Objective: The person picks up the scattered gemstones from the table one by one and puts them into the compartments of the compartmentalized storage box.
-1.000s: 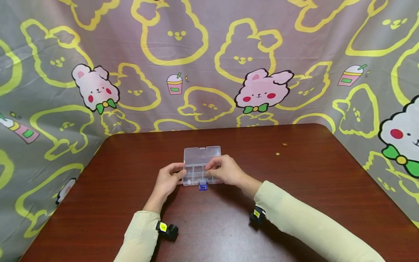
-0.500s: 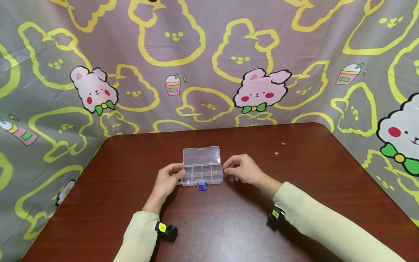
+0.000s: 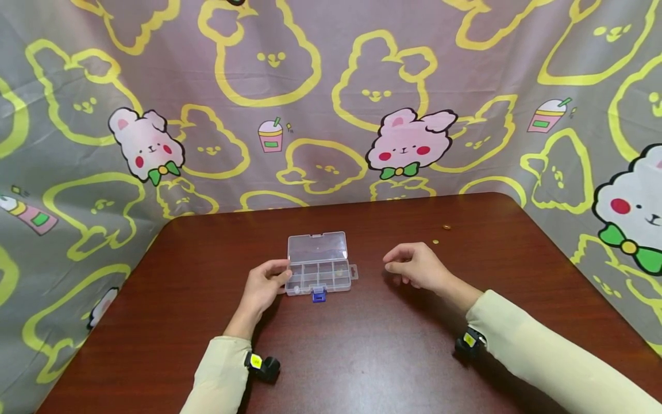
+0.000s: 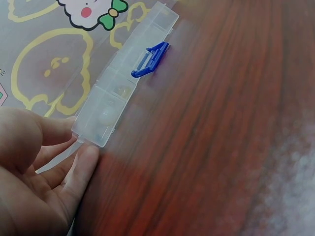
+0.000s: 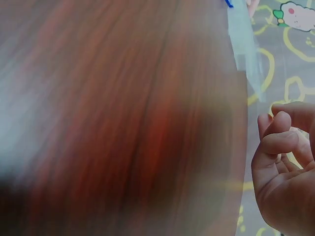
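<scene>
A clear plastic compartment box (image 3: 317,248) lies on the table with its lid tipped back and a blue latch (image 3: 319,296) at its front. My left hand (image 3: 262,284) pinches the box's left end; the left wrist view shows thumb and fingers at that end, around a clear tab (image 4: 59,158). A small whitish round piece (image 3: 297,290) sits in the front left compartment, and a tiny yellowish piece (image 3: 339,271) in a right-hand one. My right hand (image 3: 418,268) hovers right of the box, fingers loosely bent, with nothing visible in them.
On the dark wooden table (image 3: 362,351), a small yellow-green disc (image 3: 435,241) and a small brownish-orange piece (image 3: 446,226) lie beyond the right hand. A patterned cloth (image 3: 310,115) hangs behind the table.
My right hand has left the box's compartments and moved right, away from it, uncovering the right-hand compartments and the hanging tab. My left hand keeps its hold on the left end.
</scene>
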The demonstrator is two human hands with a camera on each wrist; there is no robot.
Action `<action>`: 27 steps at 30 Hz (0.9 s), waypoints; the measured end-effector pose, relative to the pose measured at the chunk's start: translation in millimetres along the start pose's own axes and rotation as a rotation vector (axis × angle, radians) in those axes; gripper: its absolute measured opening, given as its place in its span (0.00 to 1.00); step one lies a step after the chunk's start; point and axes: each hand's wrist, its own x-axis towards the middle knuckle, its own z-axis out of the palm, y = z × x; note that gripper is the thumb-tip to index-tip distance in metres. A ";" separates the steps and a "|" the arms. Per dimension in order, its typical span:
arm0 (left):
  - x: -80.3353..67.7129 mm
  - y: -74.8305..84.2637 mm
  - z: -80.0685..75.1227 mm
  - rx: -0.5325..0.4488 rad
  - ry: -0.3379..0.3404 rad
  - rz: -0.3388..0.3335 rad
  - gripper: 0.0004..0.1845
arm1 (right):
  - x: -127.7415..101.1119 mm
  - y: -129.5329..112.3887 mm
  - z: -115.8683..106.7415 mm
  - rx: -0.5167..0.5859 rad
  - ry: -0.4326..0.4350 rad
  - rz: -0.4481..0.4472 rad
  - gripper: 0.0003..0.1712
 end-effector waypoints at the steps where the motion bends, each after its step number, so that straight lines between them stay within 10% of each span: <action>1: 0.0 -0.1 -0.1 0.001 0.000 0.000 0.14 | -1.5 1.9 -2.5 -0.002 0.002 0.005 0.09; 27: -0.4 1.9 0.1 0.020 -0.001 -0.016 0.14 | -15.2 37.2 -60.3 -0.074 0.131 0.026 0.16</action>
